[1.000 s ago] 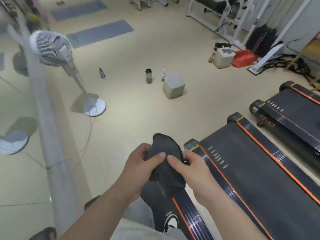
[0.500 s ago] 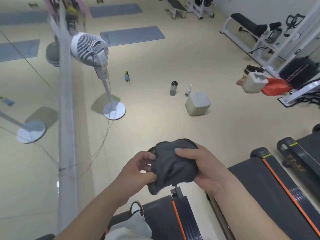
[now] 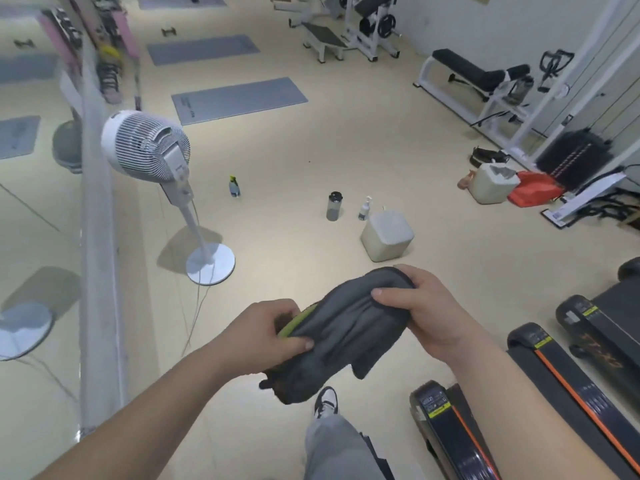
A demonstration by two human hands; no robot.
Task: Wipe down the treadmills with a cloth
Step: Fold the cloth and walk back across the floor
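A dark grey cloth (image 3: 341, 332) with a yellow-green edge is stretched between both hands at chest height, above the floor. My left hand (image 3: 265, 332) pinches its lower left end. My right hand (image 3: 420, 311) grips its upper right end. Black treadmills with orange stripes lie low on the right: the nearest one (image 3: 450, 431) below my right forearm, a second (image 3: 561, 372) beyond it, a third (image 3: 595, 323) at the frame's right edge. Neither hand touches a treadmill.
A white pedestal fan (image 3: 152, 150) stands left of centre beside a mirrored wall (image 3: 38, 237). On the floor ahead are a spray bottle (image 3: 234, 186), a dark bottle (image 3: 334, 206), a small pump bottle (image 3: 364, 208) and a beige cube (image 3: 387, 235). Weight benches (image 3: 478, 76) stand at the back.
The view has swung left and up, so the treadmills slid to the lower right. My hands have pulled apart, spreading the bunched cloth out between them.
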